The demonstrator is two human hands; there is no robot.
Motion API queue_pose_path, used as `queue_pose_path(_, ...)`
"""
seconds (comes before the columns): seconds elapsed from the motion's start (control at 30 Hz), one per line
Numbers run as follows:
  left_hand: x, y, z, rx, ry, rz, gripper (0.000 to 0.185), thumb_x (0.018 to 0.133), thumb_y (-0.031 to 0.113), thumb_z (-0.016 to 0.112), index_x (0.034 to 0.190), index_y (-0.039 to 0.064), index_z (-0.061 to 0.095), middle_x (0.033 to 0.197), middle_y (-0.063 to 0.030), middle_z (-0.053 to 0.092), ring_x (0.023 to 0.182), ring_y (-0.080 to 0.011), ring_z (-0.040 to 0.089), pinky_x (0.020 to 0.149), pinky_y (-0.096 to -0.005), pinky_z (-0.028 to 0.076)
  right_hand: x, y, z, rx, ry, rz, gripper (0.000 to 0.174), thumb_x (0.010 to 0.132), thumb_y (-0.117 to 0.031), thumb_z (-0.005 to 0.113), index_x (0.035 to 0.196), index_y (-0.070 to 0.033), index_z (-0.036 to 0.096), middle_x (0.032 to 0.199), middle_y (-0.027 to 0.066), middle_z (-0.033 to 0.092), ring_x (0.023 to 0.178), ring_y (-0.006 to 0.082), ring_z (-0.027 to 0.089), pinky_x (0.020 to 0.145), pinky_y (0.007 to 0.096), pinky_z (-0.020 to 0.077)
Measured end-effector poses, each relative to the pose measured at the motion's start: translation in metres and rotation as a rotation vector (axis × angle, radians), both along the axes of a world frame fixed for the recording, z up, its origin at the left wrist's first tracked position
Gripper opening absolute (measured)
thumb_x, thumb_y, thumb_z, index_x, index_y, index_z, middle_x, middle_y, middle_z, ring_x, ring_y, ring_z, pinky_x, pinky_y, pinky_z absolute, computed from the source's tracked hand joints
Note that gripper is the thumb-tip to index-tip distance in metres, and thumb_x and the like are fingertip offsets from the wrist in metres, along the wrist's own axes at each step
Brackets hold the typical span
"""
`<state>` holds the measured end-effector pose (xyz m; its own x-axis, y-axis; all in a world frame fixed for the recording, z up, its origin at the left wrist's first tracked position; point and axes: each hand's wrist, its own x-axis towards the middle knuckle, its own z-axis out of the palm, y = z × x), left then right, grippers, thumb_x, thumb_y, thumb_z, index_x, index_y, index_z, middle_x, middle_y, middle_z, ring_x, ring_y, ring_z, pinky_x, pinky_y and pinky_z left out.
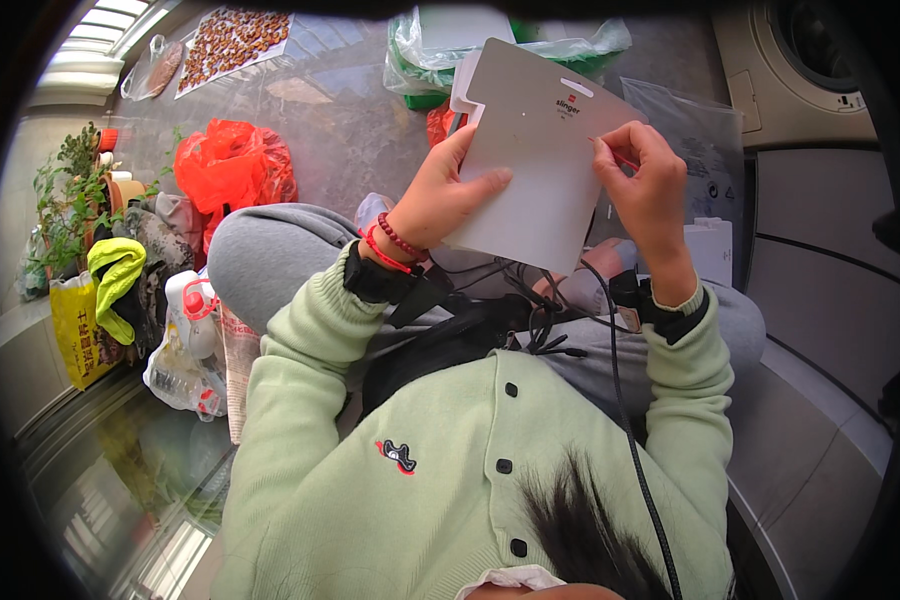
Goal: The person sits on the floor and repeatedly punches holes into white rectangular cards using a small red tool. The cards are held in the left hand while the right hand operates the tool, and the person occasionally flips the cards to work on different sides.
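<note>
My left hand (450, 187) holds a flat grey-white cardboard packaging card (532, 172) by its left side, thumb on the face. The card has a slot near its top and small printed writing; what looks like more white card shows behind its upper left edge. At the card's right edge, my right hand (637, 169) pinches a thin red strand (624, 160) between thumb and fingertips. Black cables (540, 300) lie in my lap beneath the card. Past the card stands a green container lined with clear plastic (420, 64), with white pieces in it.
A red plastic bag (232, 161) lies to the left, near potted plants (75, 191) and a bag of bottles (191, 352). Clear plastic film (690, 142) and white boxes (709, 247) are at the right, near a washing machine (750, 75). Brown pieces dry on a sheet (232, 41).
</note>
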<state>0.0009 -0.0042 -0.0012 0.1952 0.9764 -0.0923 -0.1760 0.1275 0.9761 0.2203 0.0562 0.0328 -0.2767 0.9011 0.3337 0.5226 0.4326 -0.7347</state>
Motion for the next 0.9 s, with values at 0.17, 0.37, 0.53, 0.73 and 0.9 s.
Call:
queue_pose_path(0.17,0.0009,-0.0004,0.0016,0.032,0.001,0.037,0.045,0.088,0.005,0.062,0.130,-0.001,0.046,0.113,-0.0071,0.061,0.099,-0.0122,0.059,0.084,-0.0269,0.050,0.0028,-0.0001,-0.0007,0.015,-0.044,0.020,0.009,0.078,-0.006,0.068,0.077,0.000,0.060,0.074,0.0083,0.059,0.061,0.0166,0.060,0.056,0.0273,0.0495)
queue_pose_path(0.37,0.0005,-0.0019,0.0029,0.022,-0.014,0.036,0.047,0.088,0.005,0.063,0.131,-0.001,0.046,0.112,-0.0079,0.061,0.098,-0.0122,0.059,0.085,-0.0273,0.050,0.0020,0.0010,-0.0008,0.033,-0.055,0.009,0.010,0.078,-0.006,0.068,0.076,0.000,0.060,0.072,0.0081,0.058,0.059,0.0168,0.059,0.055,0.0280,0.0485)
queue_pose_path(0.53,0.0002,-0.0026,0.0021,0.039,-0.007,0.025,0.046,0.088,0.005,0.063,0.130,-0.001,0.047,0.111,-0.0068,0.061,0.098,-0.0118,0.059,0.085,-0.0273,0.049,0.0013,0.0006,-0.0001,0.064,-0.084,0.023,0.010,0.078,-0.006,0.068,0.076,-0.001,0.060,0.071,0.0079,0.058,0.058,0.0171,0.058,0.053,0.0285,0.0475)
queue_pose_path(0.73,0.0012,-0.0027,0.0032,0.083,0.029,0.013,0.045,0.088,0.005,0.062,0.130,0.000,0.047,0.111,-0.0058,0.060,0.100,-0.0114,0.058,0.086,-0.0274,0.049,-0.0004,-0.0007,0.0005,0.095,-0.120,0.028,0.009,0.077,-0.004,0.068,0.076,0.000,0.061,0.073,0.0080,0.058,0.058,0.0164,0.059,0.054,0.0272,0.0482)
queue_pose_path(0.9,-0.0013,-0.0014,0.0064,0.043,-0.006,0.045,0.046,0.088,0.005,0.062,0.131,-0.002,0.045,0.113,-0.0060,0.060,0.100,-0.0115,0.058,0.087,-0.0271,0.048,0.0030,0.0004,0.0036,0.010,-0.002,0.061,0.008,0.077,-0.004,0.068,0.077,0.001,0.061,0.075,0.0081,0.059,0.060,0.0157,0.060,0.055,0.0269,0.0490)
